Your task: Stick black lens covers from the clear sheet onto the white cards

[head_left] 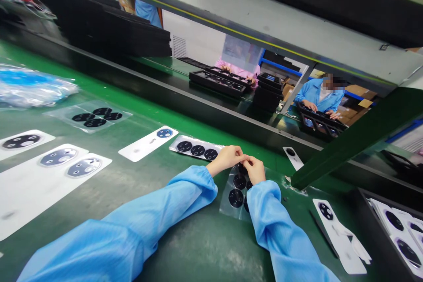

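- Here, left hand (pixel 228 157) and right hand (pixel 254 168) both pinch the clear sheet (pixel 226 209) at its far edge.
- Black discs (pixel 235 198) on sheet: best touch edges only, keep film flat.

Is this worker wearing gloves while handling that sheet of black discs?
No, the left hand and right hand are bare beyond the blue sleeves, both pinching the top edge of the clear sheet.
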The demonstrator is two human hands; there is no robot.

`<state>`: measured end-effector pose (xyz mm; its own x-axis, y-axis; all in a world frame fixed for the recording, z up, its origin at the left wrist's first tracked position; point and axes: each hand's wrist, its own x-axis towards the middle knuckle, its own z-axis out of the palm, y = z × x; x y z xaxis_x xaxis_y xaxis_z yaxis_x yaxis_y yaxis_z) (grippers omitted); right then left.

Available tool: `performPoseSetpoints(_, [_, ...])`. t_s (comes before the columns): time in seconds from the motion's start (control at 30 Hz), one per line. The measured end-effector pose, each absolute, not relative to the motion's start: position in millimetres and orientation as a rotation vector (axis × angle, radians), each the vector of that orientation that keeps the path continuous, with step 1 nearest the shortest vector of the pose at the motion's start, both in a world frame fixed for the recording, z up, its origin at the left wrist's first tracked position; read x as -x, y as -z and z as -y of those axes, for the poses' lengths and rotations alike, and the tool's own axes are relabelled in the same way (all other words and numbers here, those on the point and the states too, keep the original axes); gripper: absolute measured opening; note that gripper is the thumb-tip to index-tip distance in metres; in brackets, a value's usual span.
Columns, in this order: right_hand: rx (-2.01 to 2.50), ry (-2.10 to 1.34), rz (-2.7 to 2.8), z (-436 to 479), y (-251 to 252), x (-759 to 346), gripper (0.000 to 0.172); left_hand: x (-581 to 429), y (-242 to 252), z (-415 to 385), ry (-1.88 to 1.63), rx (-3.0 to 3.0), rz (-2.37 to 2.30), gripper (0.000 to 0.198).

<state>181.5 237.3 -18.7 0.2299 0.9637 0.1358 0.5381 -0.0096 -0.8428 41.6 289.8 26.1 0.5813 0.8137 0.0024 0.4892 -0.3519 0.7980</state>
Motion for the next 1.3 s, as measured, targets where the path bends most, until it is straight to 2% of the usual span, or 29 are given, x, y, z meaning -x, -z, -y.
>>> performPoseSetpoints(0.53, [1.711,-0.419,1.381,-246,31,-179,0.022,-52,-44,-303,-0.236,-2.313,-1.104,0.030])
performPoseSetpoints(0.87, [1.664,-0.554,1.299,-249,32,-183,0.024,-36,-32,-304,-0.283,-2.273,-0.871,0.027])
performPoseSetpoints(1.3, [1.747,-0.704,1.271,-256,32,-193,0.027,-41,-29,-291,-0.414,-2.311,-0.981,0.028])
